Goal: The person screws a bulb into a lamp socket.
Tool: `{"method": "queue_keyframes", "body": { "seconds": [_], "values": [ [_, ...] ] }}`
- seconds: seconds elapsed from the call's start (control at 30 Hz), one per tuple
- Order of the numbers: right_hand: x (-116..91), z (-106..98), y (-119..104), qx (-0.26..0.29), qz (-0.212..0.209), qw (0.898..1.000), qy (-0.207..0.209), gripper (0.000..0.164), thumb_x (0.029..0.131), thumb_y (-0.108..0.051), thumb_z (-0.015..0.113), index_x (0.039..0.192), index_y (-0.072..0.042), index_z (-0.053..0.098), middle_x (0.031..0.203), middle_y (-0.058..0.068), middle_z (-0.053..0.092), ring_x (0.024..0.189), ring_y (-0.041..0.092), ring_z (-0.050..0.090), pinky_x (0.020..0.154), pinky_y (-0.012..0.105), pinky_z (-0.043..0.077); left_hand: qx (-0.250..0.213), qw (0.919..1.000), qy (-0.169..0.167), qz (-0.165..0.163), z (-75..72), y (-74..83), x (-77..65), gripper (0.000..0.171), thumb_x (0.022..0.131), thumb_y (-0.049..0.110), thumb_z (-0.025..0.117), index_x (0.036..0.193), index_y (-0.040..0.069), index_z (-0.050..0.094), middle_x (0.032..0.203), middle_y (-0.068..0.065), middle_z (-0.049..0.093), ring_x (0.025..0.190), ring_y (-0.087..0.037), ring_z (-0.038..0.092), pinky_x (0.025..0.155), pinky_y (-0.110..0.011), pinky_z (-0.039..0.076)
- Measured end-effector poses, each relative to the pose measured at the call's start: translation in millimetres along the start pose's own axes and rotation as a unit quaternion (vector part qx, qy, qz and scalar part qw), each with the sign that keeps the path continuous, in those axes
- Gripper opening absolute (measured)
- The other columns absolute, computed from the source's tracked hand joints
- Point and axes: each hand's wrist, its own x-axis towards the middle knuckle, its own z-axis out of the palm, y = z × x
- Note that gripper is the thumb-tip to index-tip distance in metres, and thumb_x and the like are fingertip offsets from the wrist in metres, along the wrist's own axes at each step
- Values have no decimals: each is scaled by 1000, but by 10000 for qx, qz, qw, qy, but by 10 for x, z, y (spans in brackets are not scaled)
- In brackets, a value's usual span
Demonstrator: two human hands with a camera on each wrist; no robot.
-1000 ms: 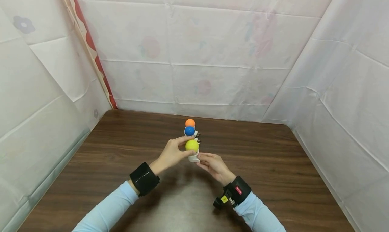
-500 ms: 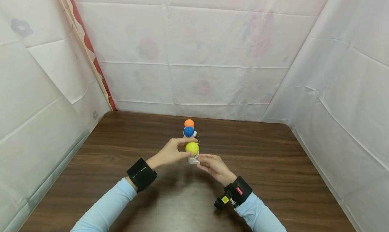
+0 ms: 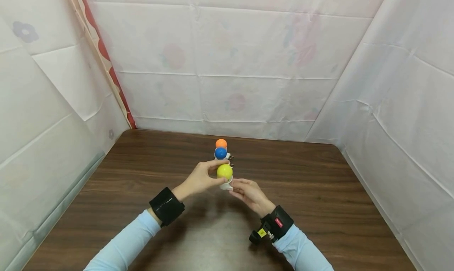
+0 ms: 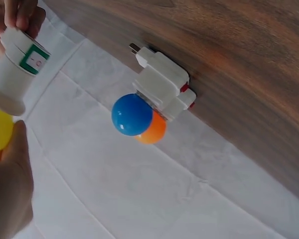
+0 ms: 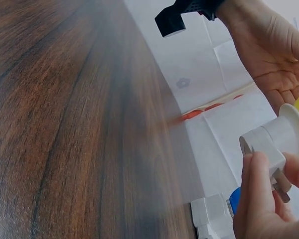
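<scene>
My left hand (image 3: 200,179) grips a round yellow light bulb (image 3: 224,172) between thumb and fingers. Below it, my right hand (image 3: 251,195) pinches a white plug-in bulb socket (image 3: 226,186). The bulb sits at the socket's flared mouth; how deep its base goes is hidden. In the left wrist view the socket shows a switch with a green frame (image 4: 36,59), and metal prongs (image 5: 280,191) stick out of it in the right wrist view. Just behind the hands, a blue bulb (image 3: 220,153) and an orange bulb (image 3: 221,143) stand in similar white sockets (image 4: 162,79) on the table.
Everything is over a dark wood-grain table (image 3: 301,176). White patterned cloth (image 3: 248,66) hangs behind it and along both sides. A black wrist strap with a small camera (image 3: 257,236) is on the right wrist, and another strap (image 3: 166,206) on the left.
The yellow bulb and its socket dip slightly, then come back up a little. My left thumb and fingers shift a bit on the bulb, while the right hand stays nearly still.
</scene>
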Motion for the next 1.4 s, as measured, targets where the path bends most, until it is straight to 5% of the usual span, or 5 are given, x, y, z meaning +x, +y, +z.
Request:
{"method": "queue_keyframes", "body": {
  "seconds": [0.23,0.43,0.93,1.13,1.4],
  "values": [
    [-8,11,5,5,-112,9999,28,43,86,-15,63,122,7,52,105,9,64,92,15,64,90,30,49,336,9979,543,-54,67,46,-27,55,75,16,76,125,8,56,125,-11,58,110,-26,59,86,-35,52],
    [-20,12,6,-23,-97,10000,-1,44,87,-16,63,122,7,52,106,9,64,93,15,63,89,29,50,322,9978,572,-8,74,56,-36,54,75,14,75,124,2,55,121,-15,60,107,-27,60,85,-41,52],
    [-18,-16,4,-77,11,10000,-40,46,86,-15,64,124,7,51,105,9,64,92,15,64,87,28,51,-72,9999,-97,-38,-17,-1,-16,53,78,17,73,127,12,55,125,-11,57,112,-24,58,87,-34,51],
    [-21,-24,16,-148,-1,9998,-101,45,86,-12,63,124,8,50,104,8,64,92,15,63,89,30,50,-350,9973,-635,-79,-92,-28,14,53,79,15,72,128,11,53,127,-10,56,113,-22,56,87,-27,51],
    [-13,-4,39,-127,-6,9996,-239,44,87,-11,62,124,10,49,105,9,64,92,15,63,89,29,50,-275,9950,-946,-156,-164,-17,21,53,81,17,70,130,8,51,126,-9,57,113,-22,56,88,-28,51]
  ]
}}
